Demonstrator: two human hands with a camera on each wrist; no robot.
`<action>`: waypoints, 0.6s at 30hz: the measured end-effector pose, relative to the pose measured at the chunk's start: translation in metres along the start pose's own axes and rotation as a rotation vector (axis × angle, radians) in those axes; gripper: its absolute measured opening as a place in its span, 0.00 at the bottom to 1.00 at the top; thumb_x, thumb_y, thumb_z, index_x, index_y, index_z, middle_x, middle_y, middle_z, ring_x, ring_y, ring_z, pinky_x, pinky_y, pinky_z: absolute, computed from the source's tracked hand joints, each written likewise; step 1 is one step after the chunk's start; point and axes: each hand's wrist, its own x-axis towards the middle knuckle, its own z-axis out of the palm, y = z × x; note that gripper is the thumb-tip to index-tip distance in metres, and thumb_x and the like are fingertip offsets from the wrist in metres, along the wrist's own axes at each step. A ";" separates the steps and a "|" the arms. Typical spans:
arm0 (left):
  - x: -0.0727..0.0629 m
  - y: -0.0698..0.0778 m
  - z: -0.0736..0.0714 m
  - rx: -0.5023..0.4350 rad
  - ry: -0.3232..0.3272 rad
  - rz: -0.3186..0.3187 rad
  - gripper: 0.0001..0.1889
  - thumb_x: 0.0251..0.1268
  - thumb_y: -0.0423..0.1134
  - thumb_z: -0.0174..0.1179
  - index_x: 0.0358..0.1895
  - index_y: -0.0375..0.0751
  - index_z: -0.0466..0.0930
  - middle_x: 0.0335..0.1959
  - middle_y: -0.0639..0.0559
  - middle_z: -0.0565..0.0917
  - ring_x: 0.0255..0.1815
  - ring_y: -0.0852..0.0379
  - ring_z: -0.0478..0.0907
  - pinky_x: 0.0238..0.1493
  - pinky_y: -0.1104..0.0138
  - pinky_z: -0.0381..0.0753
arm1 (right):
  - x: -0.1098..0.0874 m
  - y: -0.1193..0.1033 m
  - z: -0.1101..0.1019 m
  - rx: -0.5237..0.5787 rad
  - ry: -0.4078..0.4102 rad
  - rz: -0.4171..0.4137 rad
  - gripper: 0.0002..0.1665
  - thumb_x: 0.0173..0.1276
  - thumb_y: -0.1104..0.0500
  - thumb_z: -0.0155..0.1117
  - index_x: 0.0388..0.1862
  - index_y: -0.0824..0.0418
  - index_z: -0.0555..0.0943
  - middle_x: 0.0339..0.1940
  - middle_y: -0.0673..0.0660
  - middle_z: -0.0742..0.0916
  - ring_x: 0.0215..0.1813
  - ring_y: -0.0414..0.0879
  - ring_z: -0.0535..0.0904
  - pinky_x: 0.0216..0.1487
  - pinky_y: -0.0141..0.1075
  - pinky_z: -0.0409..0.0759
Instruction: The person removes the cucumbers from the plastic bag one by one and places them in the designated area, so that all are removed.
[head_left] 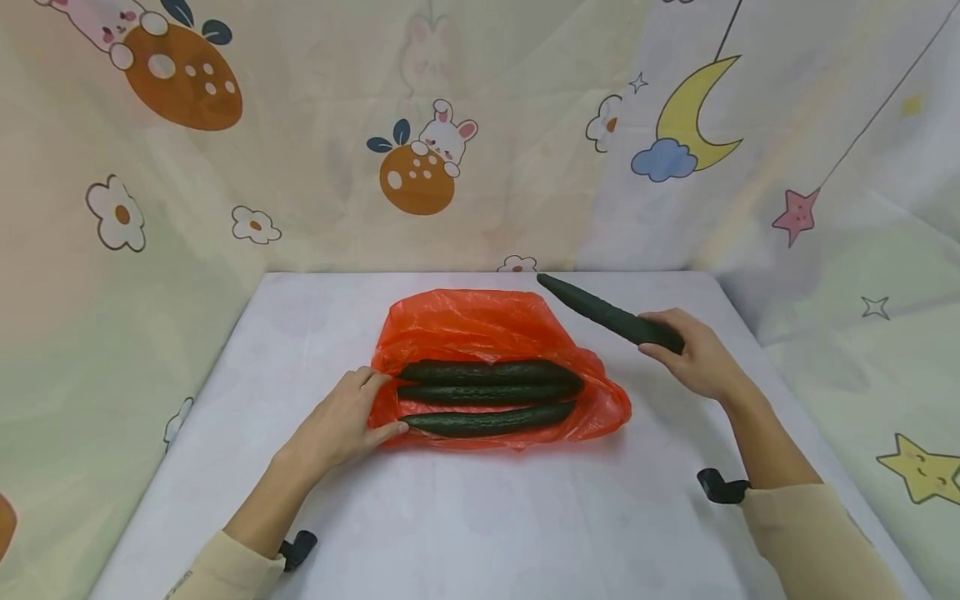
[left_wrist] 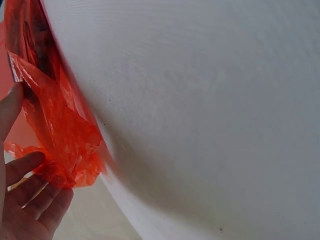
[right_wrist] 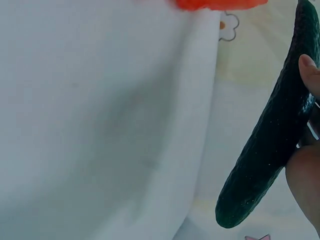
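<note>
Up off the table at the right, my right hand grips a long dark green cucumber near one end, its far tip angled up and left. The right wrist view shows the thumb laid along that cucumber. Three more cucumbers lie side by side across a red plastic bag, whose film rises behind them. My left hand rests at the bag's left end, thumb and fingers spread apart. In the left wrist view, its fingertips touch the crumpled red film.
A white-covered table carries the bag. Patterned cloth with cartoon rabbits and flowers hangs behind it and along both sides. Dark wrist-worn pieces sit at both sleeve cuffs.
</note>
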 end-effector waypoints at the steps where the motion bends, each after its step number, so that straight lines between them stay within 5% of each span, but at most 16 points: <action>1: 0.000 0.000 0.000 -0.003 -0.002 -0.002 0.41 0.56 0.60 0.74 0.66 0.35 0.74 0.59 0.43 0.77 0.61 0.44 0.74 0.62 0.49 0.79 | -0.003 0.003 -0.001 -0.006 -0.003 0.016 0.28 0.72 0.54 0.70 0.68 0.58 0.77 0.58 0.60 0.82 0.55 0.55 0.76 0.54 0.50 0.79; 5: 0.000 0.001 -0.002 -0.009 -0.004 -0.003 0.41 0.56 0.59 0.75 0.66 0.35 0.75 0.59 0.43 0.77 0.61 0.44 0.74 0.62 0.49 0.79 | -0.014 0.015 -0.003 -0.022 -0.011 0.056 0.27 0.72 0.55 0.69 0.67 0.59 0.77 0.60 0.62 0.82 0.58 0.58 0.75 0.58 0.61 0.76; 11: -0.001 0.000 -0.003 -0.007 -0.002 0.006 0.42 0.56 0.59 0.75 0.67 0.35 0.74 0.60 0.43 0.77 0.61 0.43 0.74 0.63 0.48 0.78 | -0.032 0.031 -0.012 -0.075 -0.009 0.047 0.26 0.70 0.59 0.70 0.65 0.61 0.77 0.58 0.63 0.82 0.57 0.59 0.76 0.58 0.60 0.74; 15: -0.002 -0.001 0.000 -0.014 -0.002 0.021 0.41 0.56 0.58 0.76 0.67 0.36 0.74 0.60 0.43 0.77 0.61 0.43 0.74 0.63 0.48 0.78 | -0.047 0.042 -0.017 -0.132 -0.009 0.020 0.26 0.70 0.60 0.71 0.64 0.63 0.77 0.57 0.64 0.82 0.57 0.60 0.76 0.56 0.55 0.74; 18: -0.004 -0.001 0.001 -0.021 -0.004 0.027 0.41 0.56 0.57 0.76 0.66 0.35 0.74 0.59 0.43 0.77 0.60 0.43 0.74 0.63 0.48 0.78 | -0.058 0.051 -0.019 -0.155 -0.006 -0.004 0.26 0.68 0.62 0.73 0.63 0.65 0.77 0.56 0.65 0.82 0.56 0.61 0.77 0.55 0.40 0.73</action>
